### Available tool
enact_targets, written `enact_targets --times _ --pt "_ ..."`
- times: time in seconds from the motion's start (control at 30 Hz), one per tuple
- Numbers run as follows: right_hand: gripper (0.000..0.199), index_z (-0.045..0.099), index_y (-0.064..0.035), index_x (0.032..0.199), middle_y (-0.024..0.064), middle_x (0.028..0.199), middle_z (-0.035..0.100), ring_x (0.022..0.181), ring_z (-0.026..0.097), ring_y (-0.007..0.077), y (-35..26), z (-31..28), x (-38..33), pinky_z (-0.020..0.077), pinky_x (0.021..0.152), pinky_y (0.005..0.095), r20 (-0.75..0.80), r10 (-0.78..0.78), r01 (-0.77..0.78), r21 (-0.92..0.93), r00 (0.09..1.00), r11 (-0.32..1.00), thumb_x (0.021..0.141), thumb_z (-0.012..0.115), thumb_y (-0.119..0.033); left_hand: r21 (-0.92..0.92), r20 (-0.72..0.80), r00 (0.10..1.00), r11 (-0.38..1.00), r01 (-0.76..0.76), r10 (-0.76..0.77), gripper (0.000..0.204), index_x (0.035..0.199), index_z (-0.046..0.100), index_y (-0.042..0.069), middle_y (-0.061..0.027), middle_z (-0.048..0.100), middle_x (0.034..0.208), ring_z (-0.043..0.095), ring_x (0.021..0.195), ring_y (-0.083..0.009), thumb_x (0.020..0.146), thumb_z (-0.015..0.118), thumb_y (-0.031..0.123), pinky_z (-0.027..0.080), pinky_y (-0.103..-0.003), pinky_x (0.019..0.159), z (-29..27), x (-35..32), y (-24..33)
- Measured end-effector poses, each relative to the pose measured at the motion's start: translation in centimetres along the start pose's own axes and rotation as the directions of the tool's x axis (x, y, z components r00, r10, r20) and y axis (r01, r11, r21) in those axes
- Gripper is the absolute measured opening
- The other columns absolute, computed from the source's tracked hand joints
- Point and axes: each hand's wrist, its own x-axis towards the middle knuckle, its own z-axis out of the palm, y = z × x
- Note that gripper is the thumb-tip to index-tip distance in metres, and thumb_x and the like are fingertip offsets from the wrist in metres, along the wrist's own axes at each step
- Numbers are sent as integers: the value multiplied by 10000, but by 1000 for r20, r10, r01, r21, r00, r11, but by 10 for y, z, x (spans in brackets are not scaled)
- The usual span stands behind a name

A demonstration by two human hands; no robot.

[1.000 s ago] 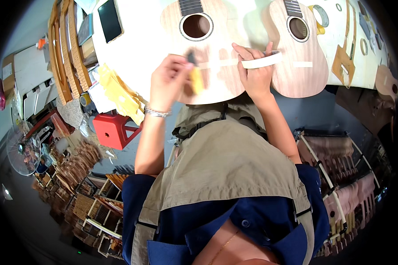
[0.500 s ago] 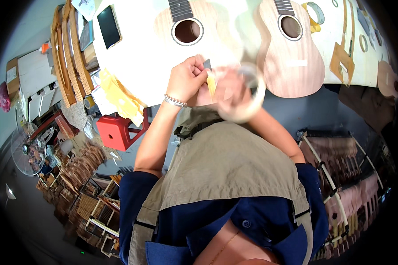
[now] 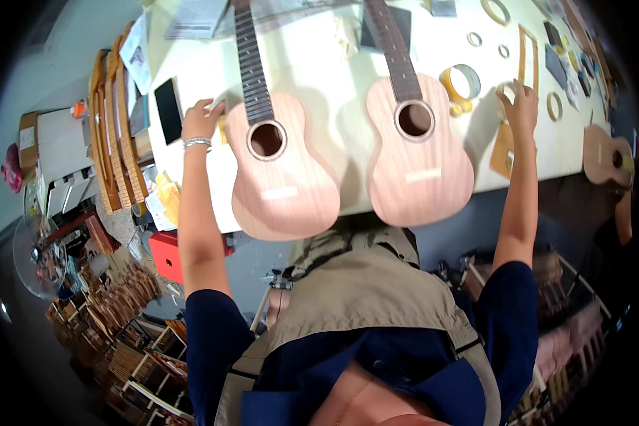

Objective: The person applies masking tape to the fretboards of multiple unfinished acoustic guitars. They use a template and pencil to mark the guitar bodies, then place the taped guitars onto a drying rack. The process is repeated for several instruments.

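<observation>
Two pale wooden ukuleles lie on the white table, a left ukulele (image 3: 284,195) and a right ukulele (image 3: 422,170). Each has a dark fretboard and a light strip of tape below its sound hole. My left hand (image 3: 201,121) is beside the left ukulele's upper body, its fingers apart. A small yellow piece (image 3: 222,130) shows by those fingers, partly hidden. Far over on the right, my right hand (image 3: 522,108) reaches past the right ukulele, its fingers curled at a pale roll of tape (image 3: 508,92) that the hand partly covers.
A black phone (image 3: 168,111) lies left of my left hand. A wide yellow tape roll (image 3: 464,82) and a wooden template (image 3: 503,150) are near my right hand. Wooden necks (image 3: 113,135) line the left edge. A red stool (image 3: 167,255) stands below; another person's arm (image 3: 623,215) shows at far right.
My hands have moved apart from the middle, the left with the yellow piece, the right with the tape roll. The view has shifted, showing more of both ukuleles and the table.
</observation>
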Motion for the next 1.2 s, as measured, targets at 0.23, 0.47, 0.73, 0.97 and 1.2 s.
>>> enact_targets --times 0.23,0.47,0.73,0.97,1.2 --pt "715 447 -227 1334 52 1392 406 1311 347 259 -174 -40 55 259 1108 423 -161 -738 755 153 655 637 699 540 89 -158 -19 1000 987 9 -12 796 1389 359 96 -227 549 1037 573 954 -352 726 693 386 477 -420 809 7 11 147" --pt "217 526 -44 854 120 928 509 1007 517 308 -196 -70 93 314 1084 422 -299 -873 909 289 385 302 666 547 63 -349 -126 950 884 -312 285 731 1371 419 132 -148 574 892 574 812 -263 684 664 87 465 -322 785 -101 -49 122" --pt "426 565 -104 1113 102 960 593 928 562 286 -169 -120 23 452 757 412 -56 -367 370 229 929 900 701 659 -55 -438 20 863 780 -447 505 620 1180 628 162 -107 618 989 593 914 -231 613 599 -89 456 -305 849 -201 -136 73" --pt "620 478 -70 1243 165 1030 563 937 536 344 -267 -36 -51 436 798 429 55 -129 88 478 990 874 690 745 -156 -307 108 608 608 -732 786 583 1067 687 246 -61 622 912 578 804 -249 607 535 -78 465 -360 702 -88 -162 66" --pt "433 583 -36 1118 130 1122 556 1045 492 308 -197 -35 -40 332 914 466 11 95 -94 275 995 957 804 648 -327 -303 142 624 634 -712 769 603 1078 678 270 -43 615 897 570 821 -245 627 502 -89 436 -365 710 -34 -162 68"
